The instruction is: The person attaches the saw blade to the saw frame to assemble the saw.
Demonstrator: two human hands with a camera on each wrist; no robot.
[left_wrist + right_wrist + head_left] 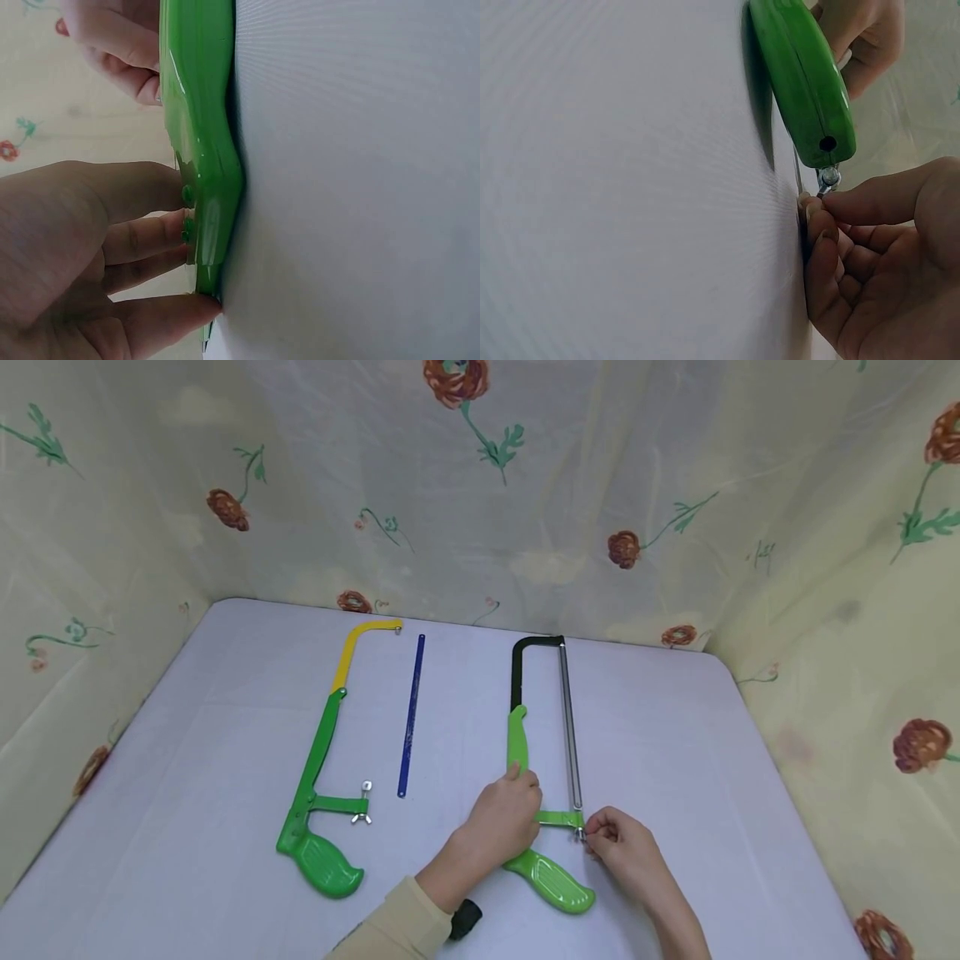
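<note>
A light green hacksaw (558, 883) with a black front bow (517, 672) lies on the table. Its grey blade (570, 727) runs along the open side of the frame. My left hand (504, 814) holds the frame just above the handle; in the left wrist view, that hand's thumb and fingers (142, 191) lie against the green frame. At the lower end of the blade, my right hand (626, 847) pinches a small metal wing nut (829, 178), partly hidden by the fingertips.
Left of my arms lies a second hacksaw (322, 743), green with a yellow bow and no blade in it. A loose blue blade (411, 718) lies between the two saws. White cloth covers the table (675, 735); flowered fabric (555, 527) hangs behind and at the sides.
</note>
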